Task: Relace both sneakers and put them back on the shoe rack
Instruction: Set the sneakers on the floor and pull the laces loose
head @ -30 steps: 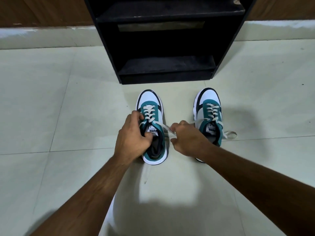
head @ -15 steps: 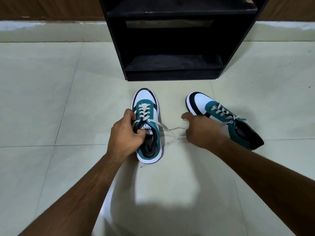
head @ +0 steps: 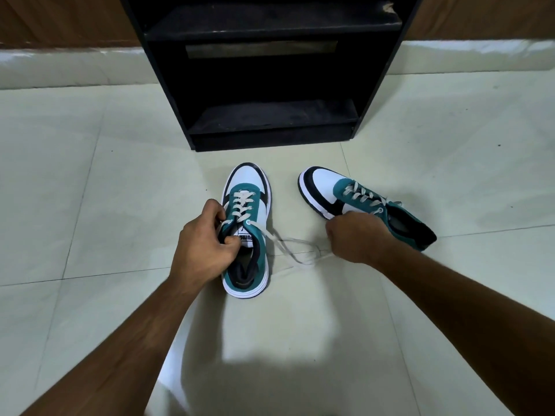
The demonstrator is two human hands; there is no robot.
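We have the left sneaker (head: 247,232) upright under our left hand (head: 201,247), whose fingers curl closed on its collar and one lace end. Its other lace (head: 288,246) runs loosely across to our right hand (head: 354,238), a closed fist on it. The right sneaker (head: 365,205) lies tipped just behind that fist. Beyond both hands stands the rack (head: 270,73), on the floor (head: 90,175).

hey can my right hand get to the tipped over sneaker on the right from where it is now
Probably yes. The right hand is right beside the tilted sneaker with nothing between them, but it is closed on the lace of the other sneaker, so it would likely need to let go first.
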